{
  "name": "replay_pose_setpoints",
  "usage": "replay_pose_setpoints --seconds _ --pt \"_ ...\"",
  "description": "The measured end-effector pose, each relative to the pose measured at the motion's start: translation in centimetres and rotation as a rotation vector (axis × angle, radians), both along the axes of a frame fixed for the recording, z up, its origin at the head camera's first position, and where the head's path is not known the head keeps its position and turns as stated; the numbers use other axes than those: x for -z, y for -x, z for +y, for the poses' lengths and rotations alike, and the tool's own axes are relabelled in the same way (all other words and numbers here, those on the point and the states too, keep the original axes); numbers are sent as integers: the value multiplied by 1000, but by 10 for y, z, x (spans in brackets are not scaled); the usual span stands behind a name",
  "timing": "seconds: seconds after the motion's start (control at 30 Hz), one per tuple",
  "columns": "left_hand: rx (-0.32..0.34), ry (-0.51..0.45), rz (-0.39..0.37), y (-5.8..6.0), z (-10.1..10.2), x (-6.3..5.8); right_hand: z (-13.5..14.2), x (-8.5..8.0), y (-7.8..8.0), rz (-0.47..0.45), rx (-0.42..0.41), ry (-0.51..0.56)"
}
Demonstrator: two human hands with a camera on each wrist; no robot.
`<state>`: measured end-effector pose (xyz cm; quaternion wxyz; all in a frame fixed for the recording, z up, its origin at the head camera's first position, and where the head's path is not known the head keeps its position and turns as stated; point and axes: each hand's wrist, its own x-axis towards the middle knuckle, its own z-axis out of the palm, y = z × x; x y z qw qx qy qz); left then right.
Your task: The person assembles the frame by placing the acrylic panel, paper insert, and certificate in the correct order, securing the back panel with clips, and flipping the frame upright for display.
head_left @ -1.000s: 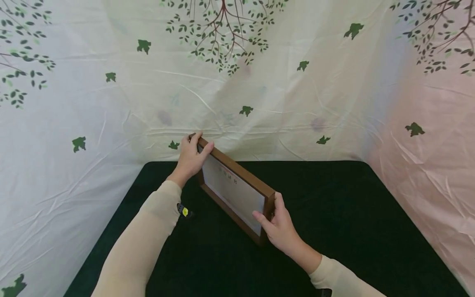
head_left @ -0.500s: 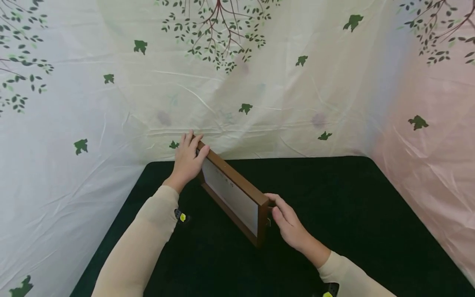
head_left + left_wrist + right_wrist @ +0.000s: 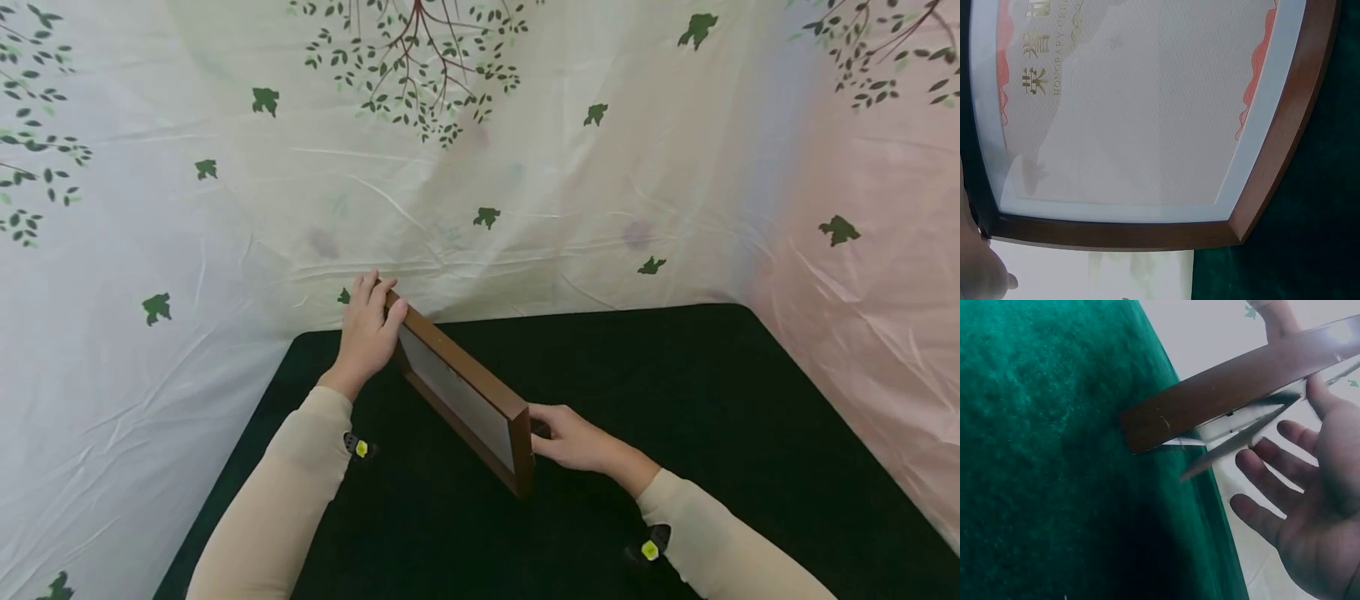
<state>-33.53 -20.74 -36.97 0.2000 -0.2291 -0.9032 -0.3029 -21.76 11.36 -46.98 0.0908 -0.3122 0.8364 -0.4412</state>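
Note:
A brown wooden picture frame (image 3: 457,400) stands tilted on its edge over the dark green cloth, turned diagonally. Behind its glass lies a certificate (image 3: 1141,137) with red ornament and gold lettering. My left hand (image 3: 363,333) grips the far upper corner, fingers over the top edge and thumb on the near side. Around the near end, behind the frame, reaches my right hand (image 3: 577,437). The right wrist view shows its fingers spread and slightly bent, fingertips right at a blurred support leg (image 3: 1235,447) that sticks out from the frame's back.
Dark green cloth (image 3: 720,433) covers the table, which has rounded far corners. Pale fabric (image 3: 570,167) printed with branches and green leaf shapes hangs behind and along both sides. Each wrist carries a small black device with a yellow mark (image 3: 649,550).
My right hand has let go of the frame's near side edge and moved round behind it. The left hand keeps its hold, and the frame has turned more edge-on, shifting slightly left.

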Motion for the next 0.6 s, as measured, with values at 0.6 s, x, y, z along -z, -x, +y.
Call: replay_pose_setpoints --seconds 0.6 --pt "-12 20 -24 2 6 -1 30 -2 24 329 395 -211"
